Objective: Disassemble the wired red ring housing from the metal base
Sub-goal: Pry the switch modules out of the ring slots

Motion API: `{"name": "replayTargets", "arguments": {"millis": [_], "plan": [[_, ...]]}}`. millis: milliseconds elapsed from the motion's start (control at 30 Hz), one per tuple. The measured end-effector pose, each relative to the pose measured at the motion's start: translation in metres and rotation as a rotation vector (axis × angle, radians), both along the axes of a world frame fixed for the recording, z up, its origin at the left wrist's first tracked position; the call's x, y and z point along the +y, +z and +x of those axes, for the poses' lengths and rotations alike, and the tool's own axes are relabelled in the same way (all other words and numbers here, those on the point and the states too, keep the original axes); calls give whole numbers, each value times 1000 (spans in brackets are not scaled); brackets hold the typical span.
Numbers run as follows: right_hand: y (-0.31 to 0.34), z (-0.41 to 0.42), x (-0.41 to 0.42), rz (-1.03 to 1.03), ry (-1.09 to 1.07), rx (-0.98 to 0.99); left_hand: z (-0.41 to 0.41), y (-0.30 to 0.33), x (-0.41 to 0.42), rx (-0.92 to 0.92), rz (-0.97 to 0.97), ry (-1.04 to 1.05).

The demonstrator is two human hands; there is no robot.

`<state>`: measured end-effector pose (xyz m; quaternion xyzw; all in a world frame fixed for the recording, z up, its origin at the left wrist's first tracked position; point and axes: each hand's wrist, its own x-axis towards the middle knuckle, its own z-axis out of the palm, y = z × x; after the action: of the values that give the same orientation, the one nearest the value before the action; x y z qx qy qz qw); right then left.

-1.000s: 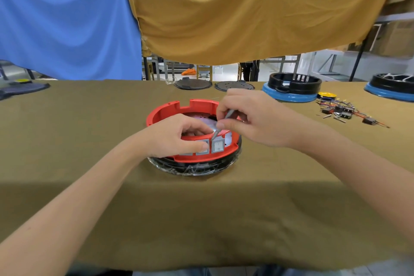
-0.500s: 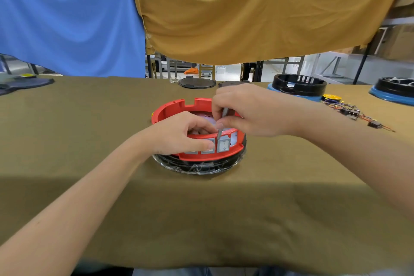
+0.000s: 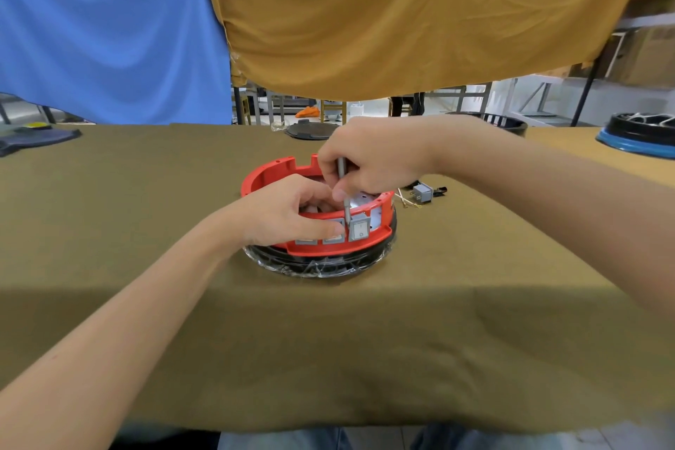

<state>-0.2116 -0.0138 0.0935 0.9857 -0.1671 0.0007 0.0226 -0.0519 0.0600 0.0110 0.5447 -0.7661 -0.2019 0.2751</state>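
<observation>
Cloth backdrops hang behind the work area: a blue sheet (image 3: pixel 106 29) on the left and a mustard sheet (image 3: pixel 401 11) on the right. Below them, the table (image 3: pixel 328 340), covered in olive-brown fabric, spans the full width of the view.

At the table's centre sits the red ring housing (image 3: pixel 272 172), seated on a round black base (image 3: pixel 321 265) whose lower edge shows a glossy, wrinkled clear wrap. Grey rocker switches (image 3: pixel 359 227) are set in the near wall of the housing.

The left hand (image 3: pixel 288 212) is closed on the near wall of the housing, thumb on the outer face beside the switches, fingers curled inside the ring. The right hand (image 3: pixel 372 157) is closed around a thin grey tool (image 3: pixel 343 190), held nearly upright, with its tip at the housing rim just beside the rightmost switch.

Just right of the housing, a loose grey switch (image 3: pixel 423 192) with short wires lies on the table. A black-and-blue round unit (image 3: pixel 639 137) stands at the far right edge, and a dark round cover (image 3: pixel 308 131) lies at the far side.
</observation>
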Motion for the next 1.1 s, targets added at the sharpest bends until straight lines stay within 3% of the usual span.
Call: {"name": "replayTargets", "arguments": {"millis": [300, 533, 767, 933, 1100], "plan": [[10, 23, -5, -14, -12, 144, 4, 1, -3, -8, 1, 20], [-25, -15, 11, -122, 94, -14, 0, -1, -2, 27, -47, -8], [-19, -7, -3, 54, 2, 21, 1, -2, -3, 46, -35, -18], [-15, 4, -10, 72, 7, 83, 4, -1, -5, 79, 5, -3], [-17, 0, -17, 198, 20, 32, 4, 1, -7, 78, 20, -16]]}}
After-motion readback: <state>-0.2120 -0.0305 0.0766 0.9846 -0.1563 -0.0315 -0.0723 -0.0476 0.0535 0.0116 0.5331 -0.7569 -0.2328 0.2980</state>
